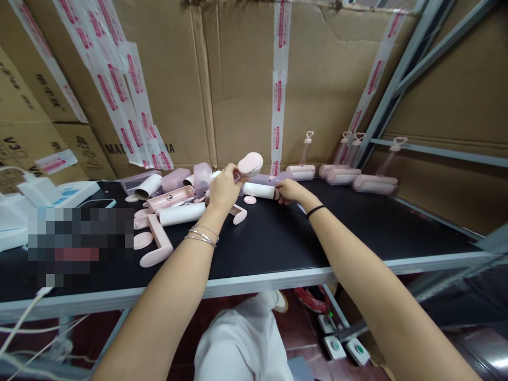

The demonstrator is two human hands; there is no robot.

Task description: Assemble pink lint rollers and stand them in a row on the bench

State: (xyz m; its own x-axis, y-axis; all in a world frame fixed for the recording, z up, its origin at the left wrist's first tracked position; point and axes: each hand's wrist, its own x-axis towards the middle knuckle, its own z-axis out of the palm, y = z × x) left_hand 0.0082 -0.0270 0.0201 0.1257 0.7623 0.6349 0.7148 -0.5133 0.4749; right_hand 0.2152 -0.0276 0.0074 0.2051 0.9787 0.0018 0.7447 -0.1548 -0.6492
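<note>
My left hand (224, 186) is closed in a pinch on a pale pink part with rounded, overlapping ends (251, 163), raised above the table. The fingers of my right hand (289, 191) curl at the right end of a white tube (259, 190) lying on its side; their tips are partly hidden. Just below this tube lies a small pink disc (250, 200). A pink bracket-shaped piece (238, 214) rests near my left wrist. To the left are another white tube (182, 214), a pink trough-like shell (171, 198) and a larger pink bracket (161, 241).
Pink cylindrical items with clear stems and heart-shaped loops (375, 183) stand at the back right. Translucent lilac covers (202, 177) lie at the back left. White power strips (79, 191) and cables occupy the left end. Large cardboard (238, 79) walls the back; a metal rail (278, 280) edges the front.
</note>
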